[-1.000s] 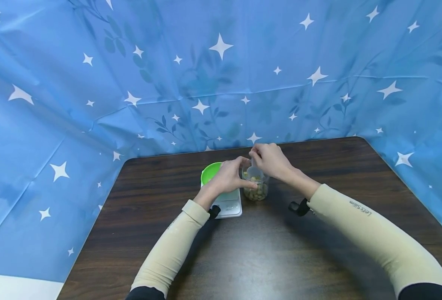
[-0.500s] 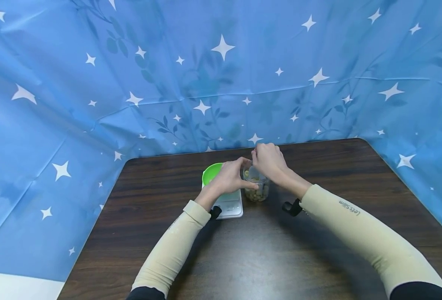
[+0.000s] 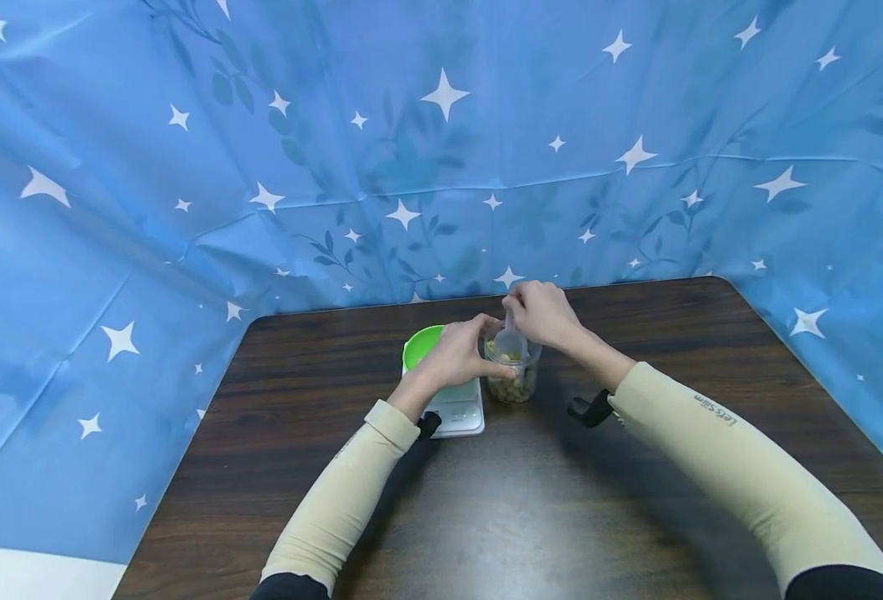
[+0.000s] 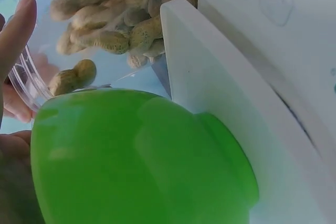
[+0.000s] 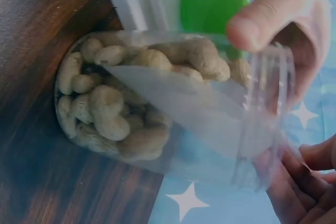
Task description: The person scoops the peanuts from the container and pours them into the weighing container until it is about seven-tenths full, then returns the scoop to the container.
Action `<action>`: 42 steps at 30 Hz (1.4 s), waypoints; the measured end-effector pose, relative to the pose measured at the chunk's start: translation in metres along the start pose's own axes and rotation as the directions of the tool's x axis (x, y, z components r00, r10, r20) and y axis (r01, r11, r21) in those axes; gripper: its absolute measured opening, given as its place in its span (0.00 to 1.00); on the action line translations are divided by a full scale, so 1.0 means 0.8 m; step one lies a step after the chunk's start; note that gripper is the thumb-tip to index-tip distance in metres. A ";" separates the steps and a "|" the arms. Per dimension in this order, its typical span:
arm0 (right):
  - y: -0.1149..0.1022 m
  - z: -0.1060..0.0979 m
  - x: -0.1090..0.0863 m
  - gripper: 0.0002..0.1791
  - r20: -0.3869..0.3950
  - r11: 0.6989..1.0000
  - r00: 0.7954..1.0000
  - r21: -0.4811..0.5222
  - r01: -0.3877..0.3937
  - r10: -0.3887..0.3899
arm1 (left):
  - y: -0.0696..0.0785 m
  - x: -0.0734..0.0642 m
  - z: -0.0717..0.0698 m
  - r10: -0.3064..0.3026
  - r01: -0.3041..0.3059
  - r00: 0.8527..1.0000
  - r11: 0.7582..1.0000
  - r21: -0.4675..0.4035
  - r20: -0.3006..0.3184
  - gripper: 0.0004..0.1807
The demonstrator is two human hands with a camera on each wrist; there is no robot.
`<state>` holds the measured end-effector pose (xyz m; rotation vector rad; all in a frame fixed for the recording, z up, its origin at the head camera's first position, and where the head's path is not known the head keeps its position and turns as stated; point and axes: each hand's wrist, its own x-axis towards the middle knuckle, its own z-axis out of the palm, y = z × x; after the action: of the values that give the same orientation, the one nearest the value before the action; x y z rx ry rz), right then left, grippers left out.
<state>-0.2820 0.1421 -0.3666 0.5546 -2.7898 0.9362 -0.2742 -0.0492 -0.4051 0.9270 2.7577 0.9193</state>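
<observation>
A clear plastic jar (image 3: pixel 512 389) partly filled with peanuts in their shells (image 5: pixel 107 111) stands on the table. My left hand (image 3: pixel 452 354) holds it near the rim, thumb on the near side and fingers round the far side. A translucent scoop (image 3: pixel 511 342) slants into the jar's mouth, and its bowl end lies among the peanuts in the right wrist view (image 5: pixel 178 90). My right hand (image 3: pixel 542 317) pinches the scoop's handle above the rim. Just left of the jar, a green bowl (image 4: pixel 136 156) rests on a white kitchen scale (image 3: pixel 460 417), partly hidden behind my left hand.
The dark wooden table (image 3: pixel 531 500) runs out on both sides and toward me. A blue star-patterned cloth (image 3: pixel 441 167) hangs right behind its far edge. Jar, bowl and scale stand close together near that edge.
My right hand tips lower over the jar with the scoop, then comes back up a little, and more of the handle shows now. My left hand stays on the jar.
</observation>
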 end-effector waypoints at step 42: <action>0.020 -0.028 0.003 0.19 -0.028 0.851 0.947 0.448 -0.273 0.319 | 0.000 0.000 0.001 -0.035 0.035 0.999 0.999 -0.001 -0.011 0.47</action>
<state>-0.2902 0.1662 -0.3571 0.1084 -2.6157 1.6332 -0.2737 -0.0491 -0.4062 0.8734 2.7732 0.9225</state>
